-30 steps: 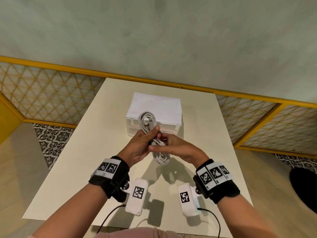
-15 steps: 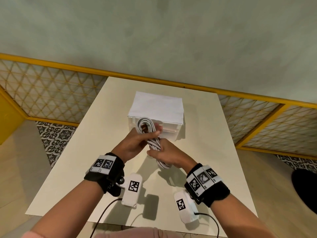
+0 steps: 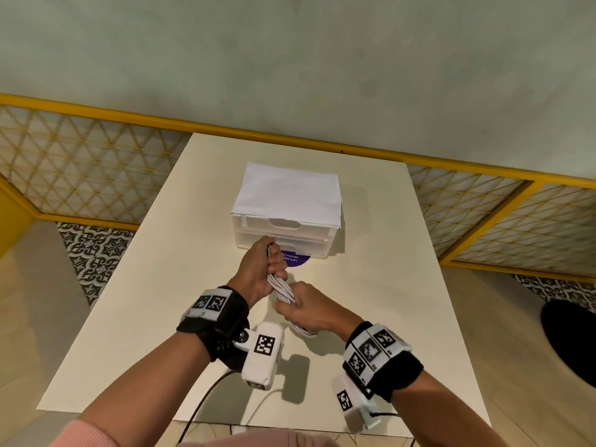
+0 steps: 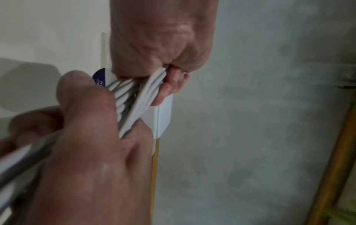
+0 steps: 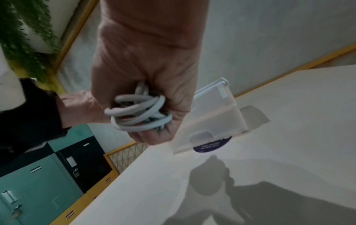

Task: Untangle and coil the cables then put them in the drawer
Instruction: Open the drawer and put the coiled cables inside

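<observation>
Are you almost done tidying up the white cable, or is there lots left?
About halfway. The white cable is already gathered into a bundle of loops. Right now the left hand grips its far end and the right hand grips its near end, above the table. Still left: both drawers of the drawer box look closed, so one must be opened and the cable put inside.

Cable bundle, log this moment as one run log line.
stage: coiling | cable bundle: white, off table | left hand: grips far end | right hand: grips near end | drawer unit: shut
</observation>
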Tool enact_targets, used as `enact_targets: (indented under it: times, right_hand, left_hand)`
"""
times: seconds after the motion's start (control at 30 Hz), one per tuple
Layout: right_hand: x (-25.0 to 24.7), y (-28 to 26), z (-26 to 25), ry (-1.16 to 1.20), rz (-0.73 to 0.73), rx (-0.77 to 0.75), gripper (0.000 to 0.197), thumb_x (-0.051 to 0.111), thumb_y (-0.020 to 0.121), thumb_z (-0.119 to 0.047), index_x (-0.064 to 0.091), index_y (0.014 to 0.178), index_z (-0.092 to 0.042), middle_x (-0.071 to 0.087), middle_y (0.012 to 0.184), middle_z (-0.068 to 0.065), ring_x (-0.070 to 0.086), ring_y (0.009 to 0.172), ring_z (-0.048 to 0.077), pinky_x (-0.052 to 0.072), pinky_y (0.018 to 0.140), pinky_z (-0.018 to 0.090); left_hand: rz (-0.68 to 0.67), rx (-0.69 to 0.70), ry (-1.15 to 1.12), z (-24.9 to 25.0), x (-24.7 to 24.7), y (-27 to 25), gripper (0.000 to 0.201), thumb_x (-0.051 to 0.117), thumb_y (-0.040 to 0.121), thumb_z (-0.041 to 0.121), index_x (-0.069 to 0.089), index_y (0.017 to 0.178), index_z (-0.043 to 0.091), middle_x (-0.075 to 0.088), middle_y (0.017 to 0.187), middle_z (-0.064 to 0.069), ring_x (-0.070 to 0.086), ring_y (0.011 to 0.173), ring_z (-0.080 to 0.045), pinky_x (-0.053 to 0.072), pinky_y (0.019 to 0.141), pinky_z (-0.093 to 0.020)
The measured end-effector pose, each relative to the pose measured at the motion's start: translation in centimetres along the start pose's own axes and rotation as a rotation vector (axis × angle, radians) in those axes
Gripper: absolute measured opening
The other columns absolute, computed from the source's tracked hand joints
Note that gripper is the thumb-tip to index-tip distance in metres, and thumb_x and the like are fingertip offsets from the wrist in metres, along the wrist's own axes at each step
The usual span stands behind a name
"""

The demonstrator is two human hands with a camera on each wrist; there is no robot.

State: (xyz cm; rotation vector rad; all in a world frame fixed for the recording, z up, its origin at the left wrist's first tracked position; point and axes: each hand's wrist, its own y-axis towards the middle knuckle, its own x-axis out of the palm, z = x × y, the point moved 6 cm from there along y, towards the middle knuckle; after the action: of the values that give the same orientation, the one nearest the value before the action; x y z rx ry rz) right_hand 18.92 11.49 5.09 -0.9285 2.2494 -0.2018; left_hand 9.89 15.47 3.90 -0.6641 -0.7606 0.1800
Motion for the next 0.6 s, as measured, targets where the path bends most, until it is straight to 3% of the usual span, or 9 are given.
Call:
enact_targets:
  times: [0.07, 0.13, 0.2, 0.23, 0.3, 0.37, 0.47, 0.5, 0.6]
  right_hand:
    - [0.1, 0.3, 1.0, -0.004, -0.018, 0.037, 0.029, 0.051, 0.092, -0.019, 0.041, 0.065, -0.014, 0.044, 0.063, 0.008, 0.04, 0.055, 0.017, 0.031, 0.056, 0.029]
    - [-0.1, 0.6, 2.1, 0.017, -0.03, 0.089, 0.023, 0.05, 0.092, -0.019, 0.046, 0.07, -0.013, 0.051, 0.071, 0.012, 0.047, 0.064, 0.019, 0.034, 0.06, 0.029]
    - [-0.8, 1.1, 3.4, 0.051, -0.034, 0.142, 0.02, 0.05, 0.092, -0.02, 0.05, 0.073, -0.013, 0.056, 0.074, 0.011, 0.051, 0.068, 0.02, 0.038, 0.064, 0.029]
    - [-1.1, 1.3, 4.1, 0.064, -0.027, 0.172, 0.02, 0.051, 0.091, -0.02, 0.051, 0.073, -0.013, 0.058, 0.072, 0.008, 0.053, 0.066, 0.02, 0.039, 0.066, 0.028]
    - [-2.1, 1.7, 5.5, 0.097, -0.003, 0.233, 0.018, 0.052, 0.09, -0.023, 0.053, 0.073, -0.015, 0.06, 0.071, 0.004, 0.056, 0.065, 0.019, 0.042, 0.069, 0.028]
    - [-3.0, 2.0, 6.8, 0.121, 0.024, 0.277, 0.016, 0.053, 0.089, -0.025, 0.054, 0.077, -0.013, 0.061, 0.074, 0.007, 0.056, 0.065, 0.019, 0.043, 0.07, 0.029]
    - [-4.0, 2.1, 8.3, 0.127, 0.036, 0.317, 0.02, 0.053, 0.088, -0.024, 0.051, 0.069, -0.017, 0.058, 0.067, 0.002, 0.053, 0.059, 0.014, 0.041, 0.064, 0.027]
    - [-4.1, 2.1, 8.7, 0.124, 0.029, 0.331, 0.021, 0.053, 0.088, -0.025, 0.05, 0.068, -0.019, 0.058, 0.067, 0.001, 0.053, 0.06, 0.014, 0.041, 0.064, 0.028]
    - [-4.3, 2.2, 9.8, 0.096, 0.0, 0.354, 0.021, 0.054, 0.087, -0.026, 0.05, 0.067, -0.019, 0.057, 0.068, 0.002, 0.053, 0.063, 0.018, 0.041, 0.068, 0.029]
  left_hand:
    - [-0.011, -0.073, 0.002, -0.9, -0.3, 1.0, 0.05, 0.042, 0.091, 0.02, 0.04, 0.041, 0.017, 0.028, 0.035, 0.007, 0.024, 0.027, -0.007, 0.025, 0.033, -0.014]
    - [-0.039, -0.142, -0.02, -1.7, -0.6, 1.8, 0.046, 0.047, 0.092, 0.024, 0.049, 0.047, 0.014, 0.042, 0.04, 0.004, 0.042, 0.032, -0.009, 0.041, 0.039, -0.018]
    - [-0.051, -0.148, 0.003, -1.8, -0.8, 3.0, 0.043, 0.051, 0.094, 0.037, 0.062, 0.063, 0.009, 0.065, 0.058, -0.006, 0.066, 0.053, -0.017, 0.056, 0.056, -0.028]
    - [-0.056, -0.136, 0.011, -1.8, -0.9, 3.5, 0.049, 0.049, 0.094, 0.045, 0.067, 0.074, 0.004, 0.072, 0.072, -0.012, 0.071, 0.066, -0.022, 0.057, 0.067, -0.033]
    - [-0.026, -0.117, -0.022, -1.6, -1.5, 5.2, 0.06, 0.04, 0.094, 0.054, 0.068, 0.09, 0.001, 0.072, 0.086, -0.014, 0.07, 0.075, -0.024, 0.053, 0.075, -0.036]
    - [0.069, -0.088, -0.06, -1.1, -2.5, 6.9, 0.058, 0.034, 0.097, 0.05, 0.066, 0.091, 0.003, 0.066, 0.085, -0.009, 0.064, 0.073, -0.019, 0.05, 0.072, -0.031]
    - [0.166, -0.049, -0.118, -1.1, -3.8, 9.4, 0.048, 0.034, 0.099, 0.046, 0.055, 0.104, 0.003, 0.056, 0.097, -0.01, 0.057, 0.087, -0.019, 0.043, 0.093, -0.033]
    - [0.174, -0.041, -0.123, -1.2, -4.0, 9.8, 0.046, 0.034, 0.099, 0.045, 0.051, 0.106, 0.003, 0.055, 0.1, -0.011, 0.057, 0.09, -0.02, 0.04, 0.097, -0.034]
    - [0.138, -0.029, -0.162, -1.8, -3.9, 10.5, 0.044, 0.036, 0.097, 0.047, 0.052, 0.094, 0.006, 0.057, 0.104, -0.011, 0.058, 0.1, -0.023, 0.043, 0.094, -0.036]
